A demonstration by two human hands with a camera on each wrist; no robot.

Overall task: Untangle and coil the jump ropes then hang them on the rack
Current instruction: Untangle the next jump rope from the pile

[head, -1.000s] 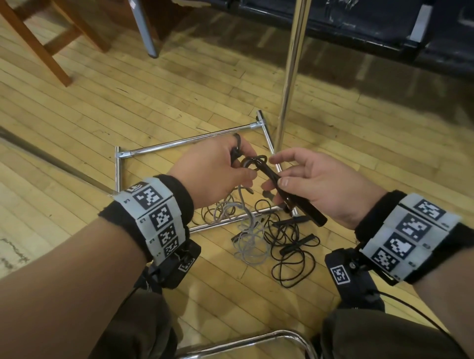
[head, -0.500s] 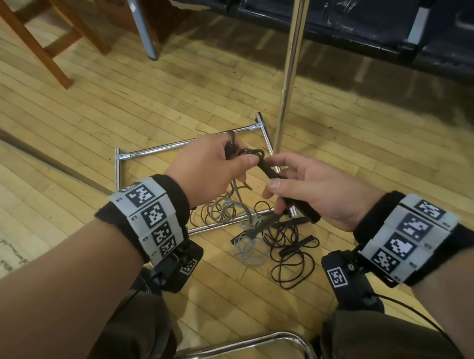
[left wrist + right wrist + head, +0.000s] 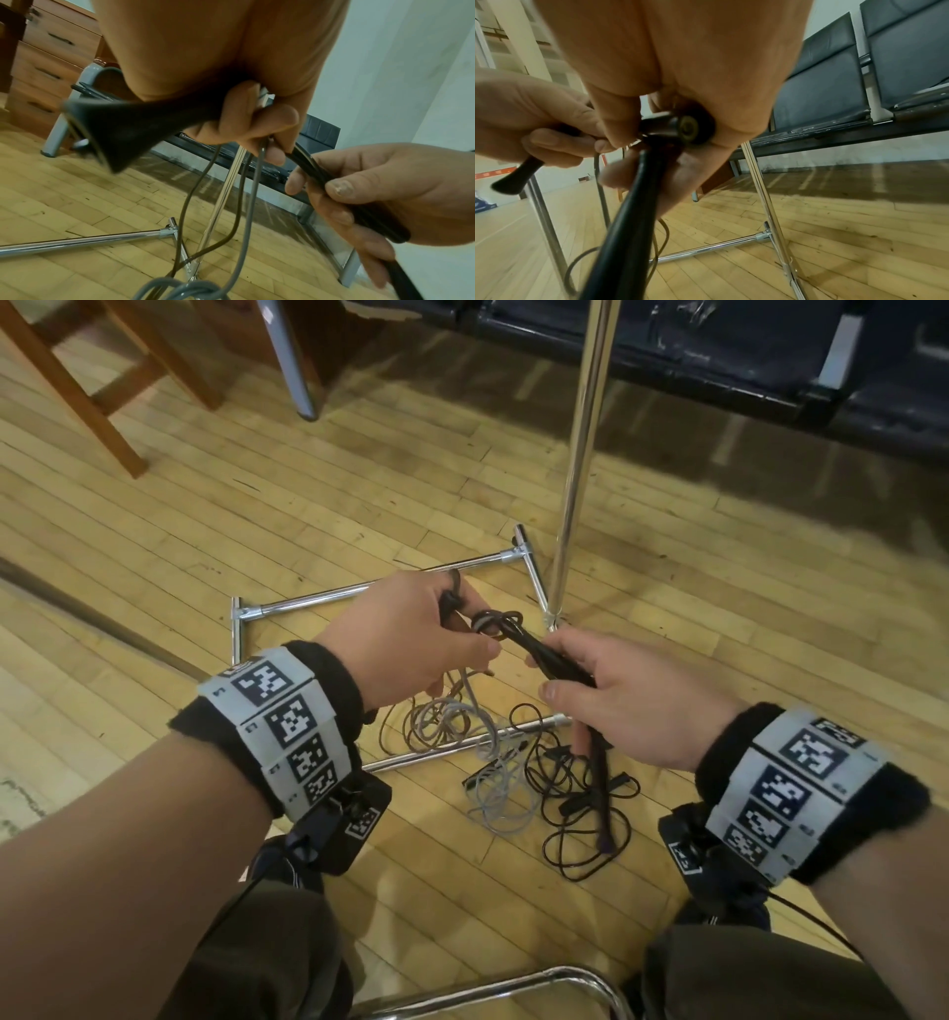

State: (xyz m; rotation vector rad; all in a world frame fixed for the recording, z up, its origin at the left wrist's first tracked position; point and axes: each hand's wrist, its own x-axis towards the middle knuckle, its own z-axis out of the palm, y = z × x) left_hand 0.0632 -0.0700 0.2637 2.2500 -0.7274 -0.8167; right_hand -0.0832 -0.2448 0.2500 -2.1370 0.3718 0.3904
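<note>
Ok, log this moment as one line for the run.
left hand grips black handle and cords | right hand grips black handles | tangled ropes on floor | nothing hung

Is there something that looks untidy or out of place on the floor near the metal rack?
Yes. Grey and black jump ropes lie in a tangled heap on the wooden floor, partly draped over the rack base instead of hanging coiled. A knot of cord sits between the left hand and the right hand.

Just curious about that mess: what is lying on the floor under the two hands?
A tangle of grey and black jump ropes with black handles, lying across the chrome rack base. The hands hide part of it.
</note>
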